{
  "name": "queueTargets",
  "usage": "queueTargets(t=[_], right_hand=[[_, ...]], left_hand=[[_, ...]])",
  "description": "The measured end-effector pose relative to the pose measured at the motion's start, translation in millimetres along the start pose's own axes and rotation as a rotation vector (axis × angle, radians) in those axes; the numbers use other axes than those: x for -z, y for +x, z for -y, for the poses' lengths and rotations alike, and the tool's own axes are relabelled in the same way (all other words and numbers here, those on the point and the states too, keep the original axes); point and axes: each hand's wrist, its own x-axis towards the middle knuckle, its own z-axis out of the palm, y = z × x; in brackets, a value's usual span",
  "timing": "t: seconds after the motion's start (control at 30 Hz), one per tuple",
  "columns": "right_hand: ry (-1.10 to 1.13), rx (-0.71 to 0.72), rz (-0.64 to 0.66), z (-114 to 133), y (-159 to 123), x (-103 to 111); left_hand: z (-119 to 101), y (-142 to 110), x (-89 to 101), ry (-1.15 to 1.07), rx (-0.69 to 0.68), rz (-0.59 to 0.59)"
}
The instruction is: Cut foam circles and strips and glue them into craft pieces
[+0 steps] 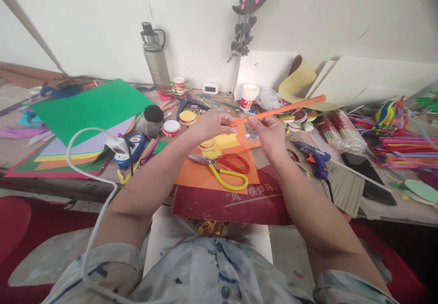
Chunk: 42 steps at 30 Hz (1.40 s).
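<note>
Both my hands are raised over the middle of a cluttered craft table (pixel 23 149). My left hand (pixel 211 125) pinches the near end of a long orange paper strip (pixel 290 107). My right hand (pixel 268 133) pinches the same strip a little further along, and the strip runs up and to the right past it. Under my hands lie an orange paper sheet (pixel 195 176), a yellow paper piece (pixel 227 142) and scissors (pixel 226 169) with one red and one yellow handle.
Green and other coloured sheets (pixel 89 107) are stacked at the left. A metal bottle (pixel 155 57), a paper cup (pixel 249 97) and tape rolls (pixel 171 127) stand behind. A blue glue gun (pixel 313 155), a phone (pixel 367 176) and pipe cleaners (pixel 404 142) lie right. A white cable (pixel 80 162) loops left.
</note>
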Motion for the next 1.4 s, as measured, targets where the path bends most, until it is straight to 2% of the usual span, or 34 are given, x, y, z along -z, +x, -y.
queueTargets(t=[0.4, 0.73, 0.93, 1.13, 1.27, 1.4], right_hand=[[0.036, 0.030, -0.051, 3.9, -4.2, -2.3], [0.018, -0.006, -0.069, -1.0, -3.3, -2.9], [-0.029, -0.046, 0.013, -1.1, -10.2, -6.8], [-0.063, -0.041, 0.082, 0.3, -18.7, -12.4], [0.007, -0.048, 0.037, -1.9, -12.9, -9.9], [0.061, 0.006, -0.034, -3.8, -3.9, -3.8]], left_hand=[[-5.9, -1.6, 0.1, 0.084, -0.003, -0.053], [-3.5, -0.2, 4.0, -0.016, 0.067, 0.079], [-12.3, -2.8, 1.0, 0.089, 0.039, -0.019], [-22.4, -4.8, -5.6, 0.012, 0.042, 0.041], [-19.9, -4.4, -2.8, -0.007, 0.051, 0.049], [-12.7, -3.3, 2.4, -0.048, 0.064, 0.072]])
